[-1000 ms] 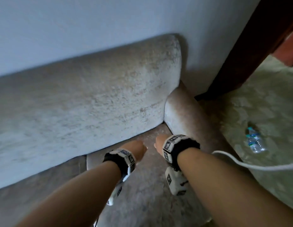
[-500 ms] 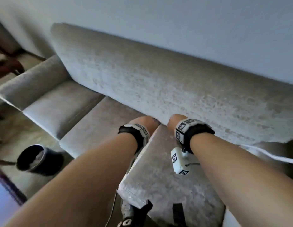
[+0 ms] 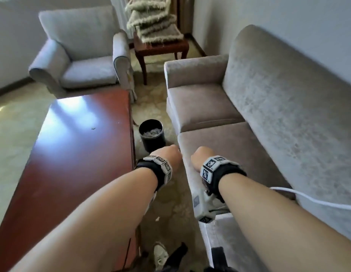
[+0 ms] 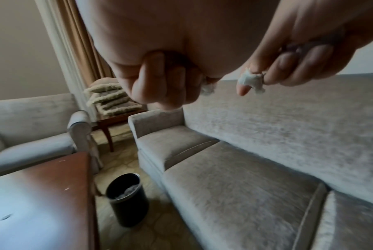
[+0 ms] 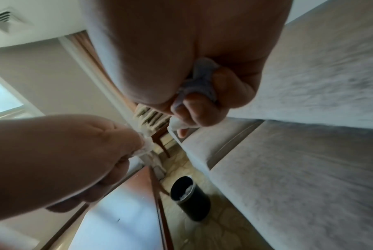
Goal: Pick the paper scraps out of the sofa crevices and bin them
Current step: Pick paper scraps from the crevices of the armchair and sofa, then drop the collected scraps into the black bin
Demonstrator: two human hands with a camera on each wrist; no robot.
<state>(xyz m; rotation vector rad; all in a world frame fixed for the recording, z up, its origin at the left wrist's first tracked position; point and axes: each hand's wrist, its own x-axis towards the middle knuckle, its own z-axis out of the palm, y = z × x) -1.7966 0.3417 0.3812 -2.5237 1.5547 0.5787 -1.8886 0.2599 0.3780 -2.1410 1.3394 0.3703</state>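
My left hand is curled into a fist over the floor beside the sofa's front edge. In the left wrist view a white paper scrap peeks from its curled fingers. My right hand is fisted over the middle seat cushion's edge. It grips crumpled paper, and another scrap sticks out between its thumb and fingers. The black round bin stands on the floor ahead of both hands, between sofa and coffee table, with paper inside it.
A red-brown coffee table runs along the left, leaving a narrow floor gap to the sofa. A grey armchair and a side table stacked with cushions stand beyond. A small white scrap lies on the floor below my left wrist.
The view has swung from the sofa's right end and back crevice leftward to the room. Both fisted hands have come away from the backrest to the seat's front edge, nearer the bin.
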